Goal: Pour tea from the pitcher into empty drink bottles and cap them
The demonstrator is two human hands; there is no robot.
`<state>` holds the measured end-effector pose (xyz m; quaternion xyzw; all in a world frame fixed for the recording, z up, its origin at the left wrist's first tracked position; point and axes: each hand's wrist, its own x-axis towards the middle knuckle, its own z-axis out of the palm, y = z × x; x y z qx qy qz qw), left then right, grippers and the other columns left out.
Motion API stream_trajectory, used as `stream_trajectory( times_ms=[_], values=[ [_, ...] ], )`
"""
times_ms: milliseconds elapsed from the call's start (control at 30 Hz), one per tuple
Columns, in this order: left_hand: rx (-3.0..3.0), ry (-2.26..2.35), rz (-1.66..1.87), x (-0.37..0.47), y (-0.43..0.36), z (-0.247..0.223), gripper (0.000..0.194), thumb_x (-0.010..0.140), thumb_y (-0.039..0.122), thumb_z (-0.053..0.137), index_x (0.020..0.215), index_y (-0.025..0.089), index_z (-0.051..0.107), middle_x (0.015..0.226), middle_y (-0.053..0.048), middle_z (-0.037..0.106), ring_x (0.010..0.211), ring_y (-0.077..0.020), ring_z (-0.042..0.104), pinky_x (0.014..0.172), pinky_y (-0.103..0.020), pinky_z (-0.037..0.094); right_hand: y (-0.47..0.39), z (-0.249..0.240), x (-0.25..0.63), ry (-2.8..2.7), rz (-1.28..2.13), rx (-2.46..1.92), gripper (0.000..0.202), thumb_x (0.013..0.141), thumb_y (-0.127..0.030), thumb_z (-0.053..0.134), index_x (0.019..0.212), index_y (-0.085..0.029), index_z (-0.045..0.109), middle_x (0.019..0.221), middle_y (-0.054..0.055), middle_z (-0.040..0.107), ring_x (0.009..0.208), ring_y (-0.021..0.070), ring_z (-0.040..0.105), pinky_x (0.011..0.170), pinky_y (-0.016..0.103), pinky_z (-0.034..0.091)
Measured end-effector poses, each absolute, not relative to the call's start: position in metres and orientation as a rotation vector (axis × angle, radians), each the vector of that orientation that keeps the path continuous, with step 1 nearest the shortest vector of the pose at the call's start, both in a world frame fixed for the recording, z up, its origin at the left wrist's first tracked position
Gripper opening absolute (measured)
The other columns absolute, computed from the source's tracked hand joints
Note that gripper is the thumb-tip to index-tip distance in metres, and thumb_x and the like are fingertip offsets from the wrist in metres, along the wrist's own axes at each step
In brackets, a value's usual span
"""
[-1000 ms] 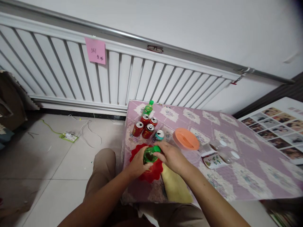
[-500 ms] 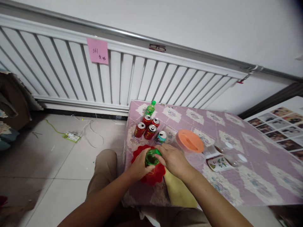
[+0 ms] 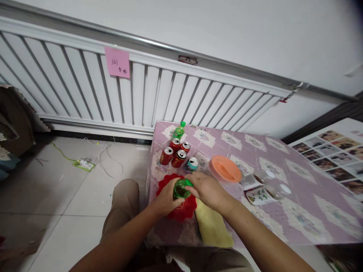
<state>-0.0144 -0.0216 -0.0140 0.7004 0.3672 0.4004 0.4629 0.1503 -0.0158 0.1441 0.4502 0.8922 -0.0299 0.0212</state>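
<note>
Item: green bottle [image 3: 181, 189], near-left of counter [image 3: 283, 223], over red mat [image 3: 183, 211]. L hand [image 3: 166, 200] grip closed on it; R hand [image 3: 208, 189] pinching its top. Vs 1 s ago: no real shift; both hands keep hold, handling ongoing.

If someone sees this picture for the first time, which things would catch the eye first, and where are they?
First the two hands at the table's near-left corner: the left hand and right hand both grip a green bottle over a red scalloped mat. Just behind stands a cluster of red cans with a second green bottle. An orange lid lies to the right, and a pink note is stuck on the white radiator.
</note>
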Motion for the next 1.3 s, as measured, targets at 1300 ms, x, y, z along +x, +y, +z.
stream_trajectory(
  times_ms=[1300],
  values=[
    [1.693, 0.909, 1.014, -0.011, -0.02, -0.023, 0.078, 0.072, 0.014, 0.07, 0.142, 0.019, 0.036, 0.145, -0.015, 0.047, 0.135, -0.031, 0.046, 0.116, -0.051, 0.034, -0.027, 0.163, 0.118, 2.244, 0.018, 1.965, 0.045, 0.092, -0.058, 0.052, 0.094, -0.017, 0.067, 0.092, 0.012, 0.073, 0.086, 0.028, 0.07, 0.068, 0.033, 0.046]
  ],
)
